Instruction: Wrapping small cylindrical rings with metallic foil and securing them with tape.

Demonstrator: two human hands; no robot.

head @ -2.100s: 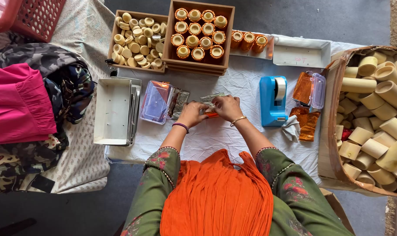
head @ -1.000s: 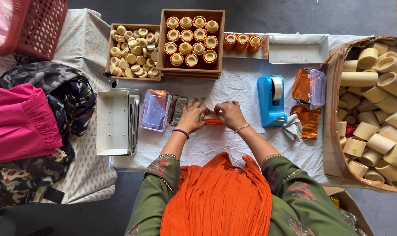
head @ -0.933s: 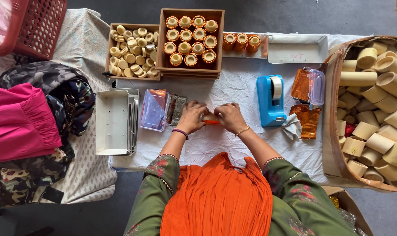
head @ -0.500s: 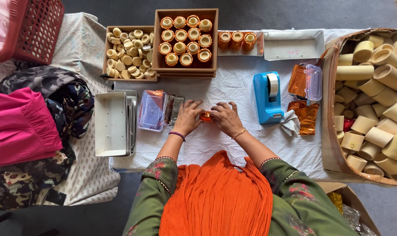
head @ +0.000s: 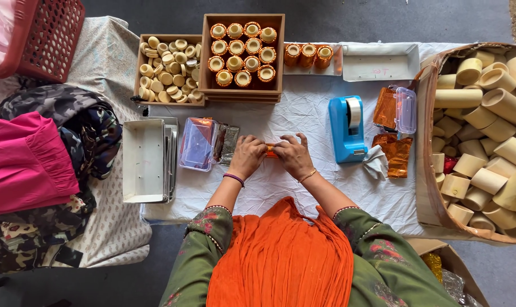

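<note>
White cloth covers the tabletop, where a small orange-wrapped tube is gripped between the left hand and right hand, fingers clenched on its ends. Wrapping appears underway; sealing would likely call for the blue tape dispenser nearby.

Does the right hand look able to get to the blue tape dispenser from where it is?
Probably yes: the right hand lies just beside the blue tape dispenser, with only bare white cloth between them.

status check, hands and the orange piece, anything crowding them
Left hand and right hand both closed on orange piece. Piece held over white cloth. Clear box beside left hand, tape dispenser beside right.
</note>
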